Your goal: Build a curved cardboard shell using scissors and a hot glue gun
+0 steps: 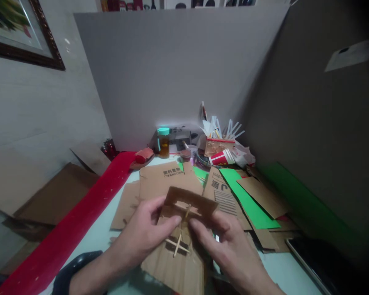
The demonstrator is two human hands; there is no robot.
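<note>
Left hand (150, 223) and right hand (229, 241) pinch a folded piece of cardboard (172, 268) between them, thumbs on its near face and almost meeting over the middle. It lies straight ahead of the person, over the table (94, 235), with its long axis running away from the body; neither hand is clearly nearer, as each holds one long side. At the far end a flap (192, 200) stands up. Two crossed sticks (177, 246) sit over a slot just on the near side of the thumbs. Fingers behind the cardboard are hidden, its near right corner is cut off, and the blurred strand between the thumbs may be a band.
</note>
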